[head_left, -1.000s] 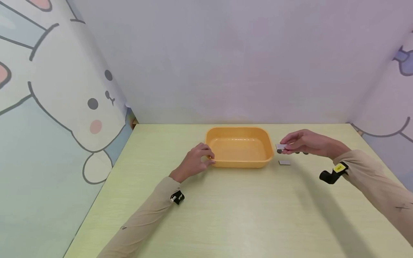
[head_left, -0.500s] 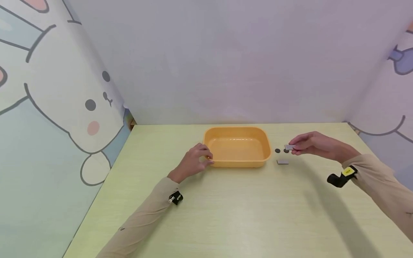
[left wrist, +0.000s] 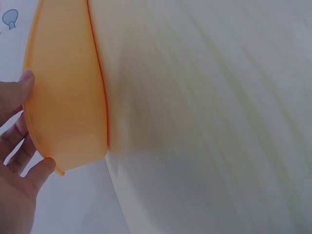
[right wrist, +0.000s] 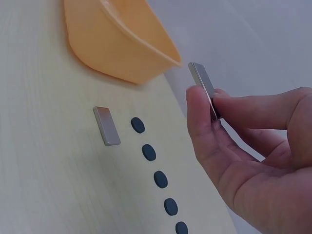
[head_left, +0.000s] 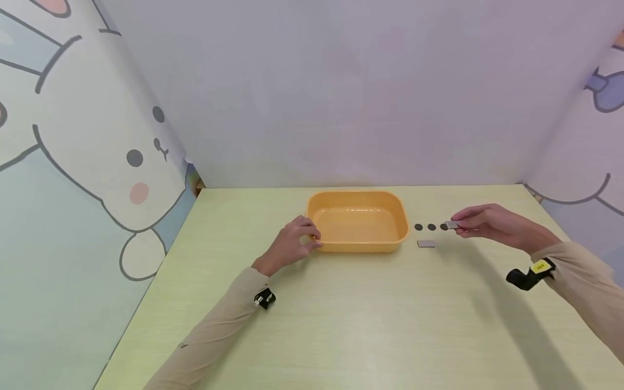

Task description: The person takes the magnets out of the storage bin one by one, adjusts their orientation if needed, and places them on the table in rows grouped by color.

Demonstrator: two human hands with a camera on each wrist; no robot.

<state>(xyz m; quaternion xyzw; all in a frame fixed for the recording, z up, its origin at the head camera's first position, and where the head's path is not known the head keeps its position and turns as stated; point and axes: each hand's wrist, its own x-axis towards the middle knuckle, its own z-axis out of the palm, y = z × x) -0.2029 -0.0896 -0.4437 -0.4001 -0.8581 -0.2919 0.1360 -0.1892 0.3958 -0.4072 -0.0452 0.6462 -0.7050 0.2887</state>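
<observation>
An orange plastic tub point(head_left: 358, 222) point(right wrist: 122, 44) point(left wrist: 63, 97) stands on the pale green table. My left hand point(head_left: 292, 245) point(left wrist: 17, 161) grips its left rim with curled fingers. My right hand point(head_left: 480, 223) point(right wrist: 248, 146) is lifted to the right of the tub and pinches a small grey metal bar point(head_left: 452, 225) point(right wrist: 204, 87) between thumb and fingers. A second grey bar point(head_left: 426, 244) point(right wrist: 107, 125) lies flat on the table near the tub's right corner. A row of several small dark discs point(head_left: 431, 227) point(right wrist: 148, 152) lies beside it, partly hidden by my right hand in the head view.
The table point(head_left: 341, 325) is walled by a plain back panel and cartoon-printed side panels point(head_left: 97, 135). The tub is empty inside.
My right hand has drawn the pinched grey bar rightward, away from the tub, uncovering more of the dark discs. The left hand has stayed on the tub's rim.
</observation>
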